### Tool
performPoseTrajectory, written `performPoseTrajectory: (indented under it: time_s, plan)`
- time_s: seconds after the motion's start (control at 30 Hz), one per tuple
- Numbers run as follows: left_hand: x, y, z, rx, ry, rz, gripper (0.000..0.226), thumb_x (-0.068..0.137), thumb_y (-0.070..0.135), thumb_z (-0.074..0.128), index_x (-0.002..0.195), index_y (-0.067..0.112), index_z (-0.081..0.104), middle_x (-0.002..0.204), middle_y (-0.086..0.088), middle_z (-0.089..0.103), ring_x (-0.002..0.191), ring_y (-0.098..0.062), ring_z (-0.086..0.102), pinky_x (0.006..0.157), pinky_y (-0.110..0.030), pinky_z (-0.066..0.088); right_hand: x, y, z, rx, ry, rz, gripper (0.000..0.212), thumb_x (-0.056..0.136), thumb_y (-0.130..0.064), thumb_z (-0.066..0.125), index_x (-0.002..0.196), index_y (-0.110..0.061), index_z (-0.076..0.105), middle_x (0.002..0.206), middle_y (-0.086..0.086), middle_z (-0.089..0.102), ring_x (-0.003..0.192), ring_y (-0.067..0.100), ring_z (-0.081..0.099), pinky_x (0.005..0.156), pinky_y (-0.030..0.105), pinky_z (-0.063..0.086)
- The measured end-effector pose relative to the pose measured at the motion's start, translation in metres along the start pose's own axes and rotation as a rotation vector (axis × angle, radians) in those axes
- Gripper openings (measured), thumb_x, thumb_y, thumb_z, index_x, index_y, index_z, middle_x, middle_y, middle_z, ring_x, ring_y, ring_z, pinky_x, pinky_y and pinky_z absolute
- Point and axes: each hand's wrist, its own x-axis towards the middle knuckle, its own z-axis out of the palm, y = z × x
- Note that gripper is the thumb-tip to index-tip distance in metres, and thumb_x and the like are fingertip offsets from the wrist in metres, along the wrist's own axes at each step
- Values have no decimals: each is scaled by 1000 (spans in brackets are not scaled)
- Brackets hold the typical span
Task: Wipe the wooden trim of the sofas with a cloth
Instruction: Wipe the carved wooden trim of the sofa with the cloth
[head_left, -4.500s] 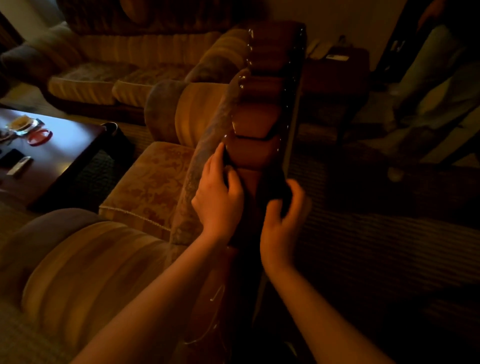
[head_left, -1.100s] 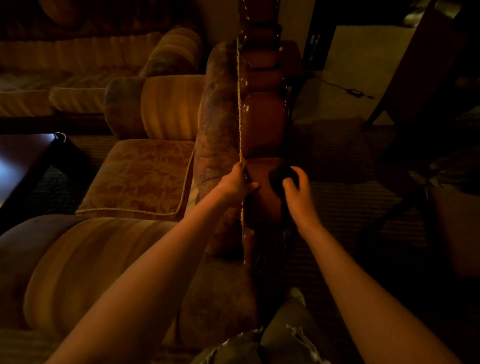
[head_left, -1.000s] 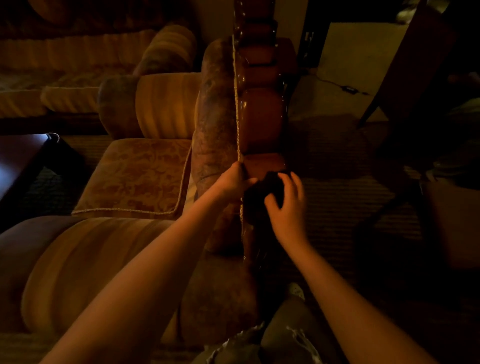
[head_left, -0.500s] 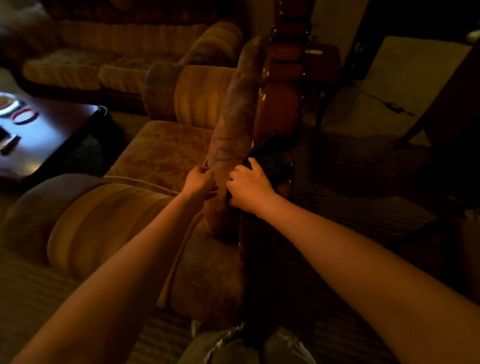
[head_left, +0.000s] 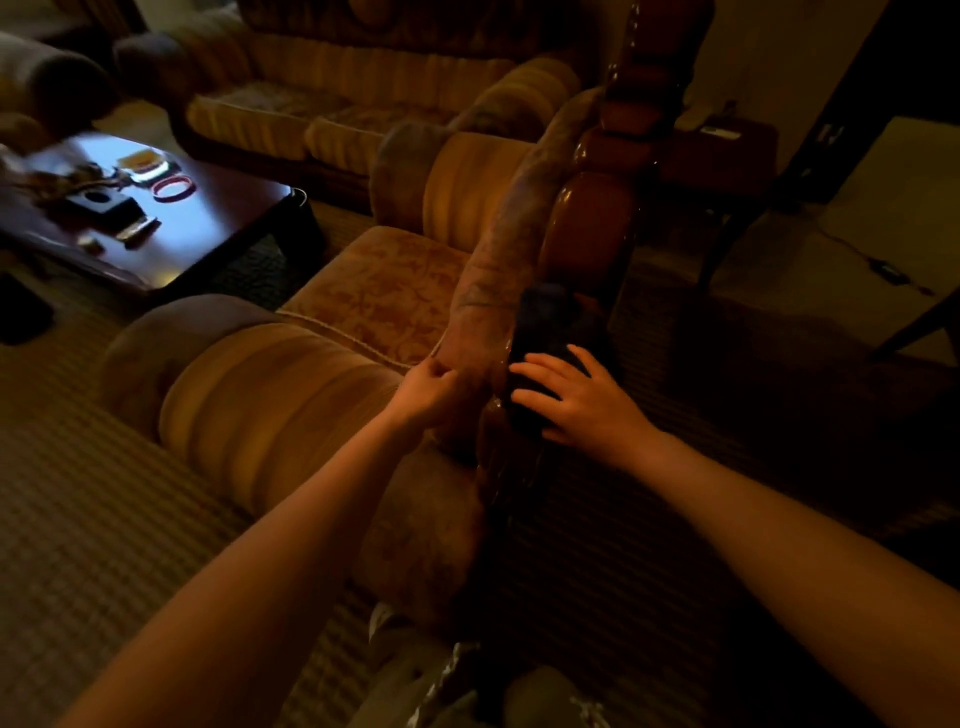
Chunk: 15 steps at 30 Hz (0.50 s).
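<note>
Right hand (head_left: 582, 397) spread flat, pressing dark cloth (head_left: 540, 332) onto wooden trim (head_left: 592, 223); left hand (head_left: 431, 389) beside trim, pinching upholstery clear.

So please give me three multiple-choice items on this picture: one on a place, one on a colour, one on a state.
1. Where is the coffee table?
A. left of the armchair
B. behind the wooden trim
C. under the right arm

2. What colour is the bangle on the coffee table?
A. green
B. red
C. white

3. How does the right hand lie on the cloth?
A. a closed fist
B. lifted clear of it
C. fingers spread flat

Answers:
1 A: it stands at upper left, past the armchair.
2 B: the ring shows red on the glossy top.
3 C: straight fingers press the dark cloth against the wooden trim, while the left hand pinches the upholstery edge.
</note>
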Motion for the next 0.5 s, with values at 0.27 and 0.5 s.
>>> performPoseTrajectory:
  time_s: [0.27,0.5]
  plan:
    - [-6,-17,-20,102,-47,-37,16,98,17,40,106,12,53,78,-6,51,63,-14,47,56,-26,38,41,-1,-5,374,219,573,43,82,-34,62,121,-20,55,137,-1,48,131,20,38,109,47,19]
    - [22,0,-20,211,-112,69,16,94,23,45,84,17,56,86,-13,60,81,-27,59,76,-43,52,62,-43,10,95,178,741,51,73,-42,66,121,-24,59,136,1,50,131,20,41,106,52,23]
